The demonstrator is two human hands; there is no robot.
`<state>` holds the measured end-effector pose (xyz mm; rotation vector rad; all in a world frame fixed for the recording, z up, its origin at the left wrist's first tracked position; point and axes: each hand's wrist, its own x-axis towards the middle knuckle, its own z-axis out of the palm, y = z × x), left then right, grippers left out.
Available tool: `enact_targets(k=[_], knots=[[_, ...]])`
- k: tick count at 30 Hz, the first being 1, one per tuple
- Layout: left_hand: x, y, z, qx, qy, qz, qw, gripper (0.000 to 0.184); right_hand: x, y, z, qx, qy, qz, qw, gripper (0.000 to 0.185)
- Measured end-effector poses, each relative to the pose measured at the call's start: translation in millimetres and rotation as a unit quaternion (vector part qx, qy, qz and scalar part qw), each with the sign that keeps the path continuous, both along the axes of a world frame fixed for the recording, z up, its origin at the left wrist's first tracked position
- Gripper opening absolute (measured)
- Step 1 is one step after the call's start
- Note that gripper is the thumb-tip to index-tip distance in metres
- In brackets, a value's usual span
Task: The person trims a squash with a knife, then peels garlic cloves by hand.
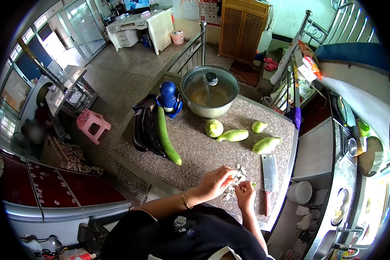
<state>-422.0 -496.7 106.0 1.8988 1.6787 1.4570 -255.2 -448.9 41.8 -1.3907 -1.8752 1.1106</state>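
Observation:
My left hand (219, 179) is closed in a pinch over small pale scraps (241, 171) that look like garlic cloves and skins on the stone tabletop (197, 151). Beside it, my right hand (246, 194) has its fingers closed too, with a tiny green bit at the fingertips. What either hand pinches is too small to make out. To the right lies a cleaver (270, 173) with a brown handle. Beyond the hands are several pale green squashes (232, 135), one of them a round piece (214, 128).
A lidded steel pot (209, 93) stands at the table's far edge. Left of it are a blue bottle-like object (169, 97), a long green cucumber (166, 136) and dark eggplants (148, 130). A pink stool (93, 125) stands on the floor; a counter with a sink (342, 206) runs along the right.

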Motion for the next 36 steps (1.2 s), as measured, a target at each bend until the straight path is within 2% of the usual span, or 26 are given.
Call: enact_targets(k=[2,5,8,9,10,11,12,13,14,16,18,19,20,21,22,23,24,25,26,27,28,30,32,33,34,36], knots=[[0.4,-1.5,2.5,-0.028,-0.006,-0.031,0.999,0.026,0.5,0.7,-3.8,0.026,0.015,0.004,1.000,0.010],[3.8,-2.9,-4.8,-0.028,-0.004,-0.050,0.998,0.025,-0.6,1.4,-2.3,-0.018,0.069,0.015,0.997,0.010],[7.3,-5.2,-6.0,-0.020,0.041,-0.052,0.998,0.024,-2.6,2.8,-1.0,-0.185,0.091,-0.020,0.978,0.009],[7.9,-3.0,-7.2,0.009,0.035,-0.071,0.997,0.023,-1.0,2.5,-8.1,-0.198,0.150,-0.005,0.969,0.011],[9.3,-2.0,-7.1,0.009,0.035,-0.072,0.997,0.023,-1.0,2.5,-7.5,-0.198,0.150,-0.005,0.969,0.011],[11.4,-1.8,-7.0,0.029,0.034,-0.087,0.995,0.022,-1.3,1.8,-6.4,-0.291,0.272,-0.021,0.917,0.014],[13.8,-1.9,-7.2,0.048,0.033,-0.103,0.993,0.022,-2.5,0.9,-4.7,-0.377,0.388,-0.035,0.840,0.016],[16.4,-2.3,-9.0,0.027,0.036,-0.125,0.991,0.022,-7.2,1.4,-0.4,-0.434,0.399,-0.073,0.805,0.024],[17.1,-3.0,-10.9,0.026,0.036,-0.130,0.991,0.022,-7.9,1.0,-9.6,-0.510,0.511,-0.080,0.688,0.029],[20.7,-2.0,-8.8,0.036,0.074,-0.132,0.988,0.020,-9.8,0.7,1.8,-0.574,0.544,-0.096,0.605,0.040],[24.8,-3.1,4.8,-0.008,0.060,-0.133,0.989,0.024,-8.3,-6.7,20.1,-0.562,0.539,-0.103,0.618,0.042],[26.9,-5.9,3.0,-0.061,0.018,-0.143,0.988,0.026,9.4,-7.3,-8.4,-0.591,0.568,-0.021,0.572,0.037],[27.7,-6.1,-3.0,-0.090,-0.005,-0.153,0.984,0.026,11.1,-7.9,12.0,-0.579,0.595,-0.012,0.556,0.031],[28.8,-0.8,3.0,-0.034,0.029,-0.153,0.987,0.024,15.8,-6.1,-19.8,-0.582,0.625,-0.029,0.520,0.026],[32.9,1.9,14.0,0.008,0.059,-0.126,0.990,0.020,23.8,5.6,19.3,-0.565,0.594,-0.066,0.569,0.025],[31.6,0.0,12.3,-0.005,0.056,-0.125,0.991,0.019,36.8,14.9,40.0,-0.501,0.621,-0.127,0.589,0.028],[33.9,0.6,13.8,-0.008,0.064,-0.133,0.989,0.017,63.4,29.4,38.8,-0.398,0.650,-0.081,0.642,0.032],[35.3,0.5,12.3,-0.009,0.072,-0.144,0.987,0.016,86.5,40.6,25.2,-0.318,0.704,-0.127,0.622,0.036],[37.3,0.9,10.3,-0.009,0.083,-0.149,0.985,0.015,114.4,45.5,45.9,-0.267,0.701,-0.196,0.632,0.041],[40.8,1.1,7.5,-0.005,0.086,-0.164,0.983,0.015,153.5,51.8,40.4,-0.181,0.699,-0.175,0.669,0.042],[43.7,1.5,3.5,-0.005,0.091,-0.173,0.981,0.014,178.9,51.1,48.8,-0.129,0.729,-0.205,0.641,0.043],[52.8,4.8,0.3,-0.003,0.097,-0.183,0.978,0.014,231.2,48.6,31.1,-0.057,0.794,-0.217,0.565,0.035],[64.9,6.4,-0.9,-0.016,0.101,-0.198,0.975,0.013,281.2,33.1,-3.4,-0.021,0.781,-0.298,0.549,0.025],[73.6,8.5,4.2,-0.015,0.109,-0.202,0.973,0.012,302.4,24.4,-23.3,-0.030,0.789,-0.342,0.510,0.025],[82.5,10.1,6.0,-0.015,0.110,-0.198,0.974,0.012,312.7,16.1,-32.2,-0.029,0.779,-0.414,0.470,0.036],[102.0,12.8,9.8,-0.022,0.094,-0.208,0.973,0.011,357.5,-0.5,-95.6,-0.038,0.813,-0.408,0.415,0.052]])
